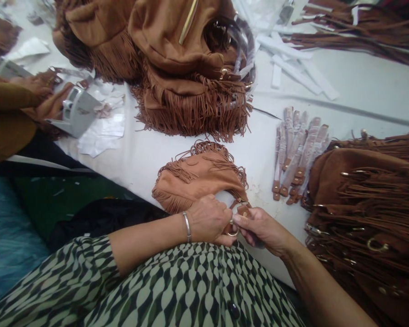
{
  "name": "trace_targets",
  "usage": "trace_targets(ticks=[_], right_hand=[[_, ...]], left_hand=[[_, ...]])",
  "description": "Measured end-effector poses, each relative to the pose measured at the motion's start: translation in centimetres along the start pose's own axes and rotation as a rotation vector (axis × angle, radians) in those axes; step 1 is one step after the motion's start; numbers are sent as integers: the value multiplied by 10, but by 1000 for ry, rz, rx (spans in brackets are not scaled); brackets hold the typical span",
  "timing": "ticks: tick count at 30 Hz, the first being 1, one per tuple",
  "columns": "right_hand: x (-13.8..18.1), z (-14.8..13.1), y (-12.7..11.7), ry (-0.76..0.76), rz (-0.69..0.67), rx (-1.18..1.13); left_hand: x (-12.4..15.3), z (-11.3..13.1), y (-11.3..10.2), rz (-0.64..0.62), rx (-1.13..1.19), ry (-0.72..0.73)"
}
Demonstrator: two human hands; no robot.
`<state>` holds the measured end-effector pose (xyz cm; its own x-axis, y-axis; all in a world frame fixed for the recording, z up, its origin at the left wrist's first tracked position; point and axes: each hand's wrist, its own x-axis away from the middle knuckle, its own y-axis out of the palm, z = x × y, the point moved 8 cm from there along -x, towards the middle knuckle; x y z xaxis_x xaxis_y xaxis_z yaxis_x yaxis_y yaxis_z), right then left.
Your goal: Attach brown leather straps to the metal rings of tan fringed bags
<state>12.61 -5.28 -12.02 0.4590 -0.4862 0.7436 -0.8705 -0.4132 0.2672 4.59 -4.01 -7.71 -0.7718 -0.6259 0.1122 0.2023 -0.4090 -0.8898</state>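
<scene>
Tan fringed bag (pixel 204 175), likely soft, light; best held by gold ring (pixel 232 235). Left hand (pixel 208 219) grips ring; right hand (pixel 261 229) pinches brown tab (pixel 244 211).

small fringed bag (pixel 197 175) is looking suede-like, matt, soft-napped. metal ring (pixel 232 234) is shining gold, glossy. strap tab (pixel 244 211) is looking smooth, leathery. bag pile (pixel 170 43) is showing same matt nap, rough fringe; zipper (pixel 188 22) is gleaming, metallic. wrapped straps (pixel 305 147) are showing glossy, crinkly clear plastic. loose strips (pixel 296 72) are looking papery, matt. tabletop (pixel 364 81) is looking smooth. bangle (pixel 186 227) is reflecting, polished silvery metal. printed shirt (pixel 191 286) is looking like cloth.
</scene>
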Motion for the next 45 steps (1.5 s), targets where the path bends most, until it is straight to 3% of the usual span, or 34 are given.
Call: trace_targets(ticks=[3,5,11,14,20,28,31,36,45], right_hand=[[-3,-5,6,-30,-49,27],[-2,-6,4,-46,-9,11],[15,5,-11,-131,347,-135],[19,12,-10,-154,436,-184],[20,13,0,-84,206,-136],[43,14,-6,-75,-5,127],[42,11,-6,-74,-52,204],[32,18,-3,60,-160,231],[24,0,9,48,-285,259]], left_hand=[[-1,-2,1,-36,27,13],[0,-4,2,-41,35,4],[8,-9,-6,132,-18,-101],[10,-6,-5,145,-31,-73],[6,-1,3,86,-54,4],[3,-11,5,53,-27,-108],[1,-12,5,46,-31,-121],[-1,-10,6,21,-46,-107],[0,-5,13,-26,-73,-53]])
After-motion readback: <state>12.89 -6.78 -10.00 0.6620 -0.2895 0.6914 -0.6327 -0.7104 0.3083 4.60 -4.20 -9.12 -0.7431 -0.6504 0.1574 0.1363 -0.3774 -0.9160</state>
